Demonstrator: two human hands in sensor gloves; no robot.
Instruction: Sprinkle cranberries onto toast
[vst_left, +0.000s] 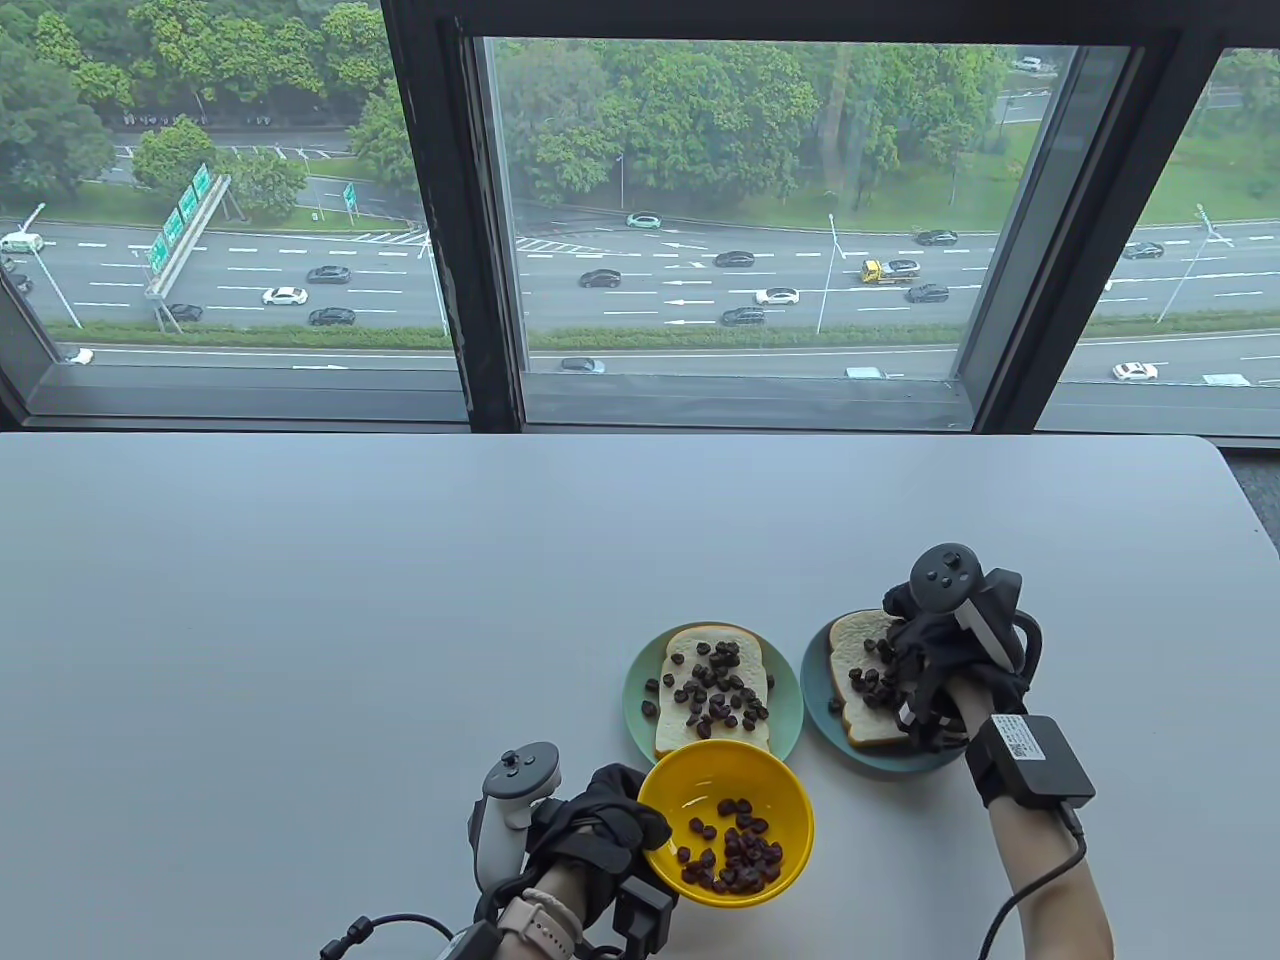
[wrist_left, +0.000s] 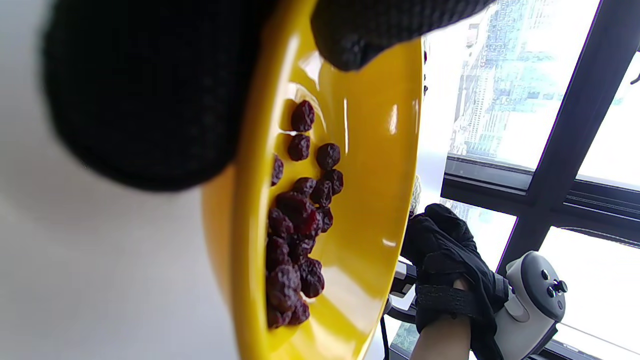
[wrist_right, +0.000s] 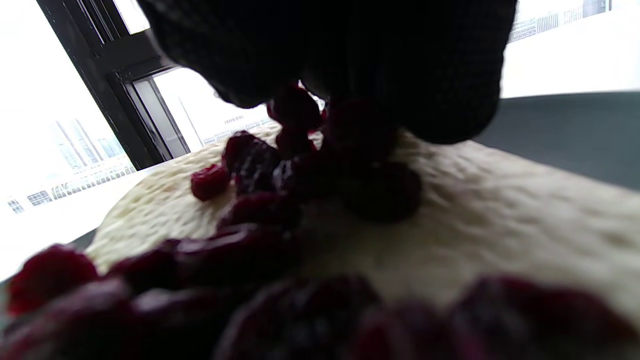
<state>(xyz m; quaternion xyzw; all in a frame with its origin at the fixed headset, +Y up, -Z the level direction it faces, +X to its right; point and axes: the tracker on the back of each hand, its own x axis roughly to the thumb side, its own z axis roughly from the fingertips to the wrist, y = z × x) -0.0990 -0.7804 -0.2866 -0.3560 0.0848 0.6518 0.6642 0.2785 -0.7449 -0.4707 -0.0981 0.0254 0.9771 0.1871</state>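
Observation:
A yellow bowl (vst_left: 765, 792) with dried cranberries (vst_left: 735, 850) is tilted at the table's front; my left hand (vst_left: 600, 825) grips its left rim, thumb inside the rim in the left wrist view (wrist_left: 350, 45). Two toast slices lie on blue-green plates. The left toast (vst_left: 714, 700) is covered with cranberries. My right hand (vst_left: 915, 655) hovers low over the right toast (vst_left: 855, 660), fingers bunched downward. In the right wrist view the fingertips (wrist_right: 350, 75) pinch cranberries (wrist_right: 295, 107) just above the toast (wrist_right: 500, 220), with several berries on it.
The left plate (vst_left: 640, 720) touches the bowl's far edge; the right plate (vst_left: 815, 700) sits beside it. The white table (vst_left: 300, 620) stretches left and back to a window (vst_left: 720, 200). Cables trail from both wrists at the front edge.

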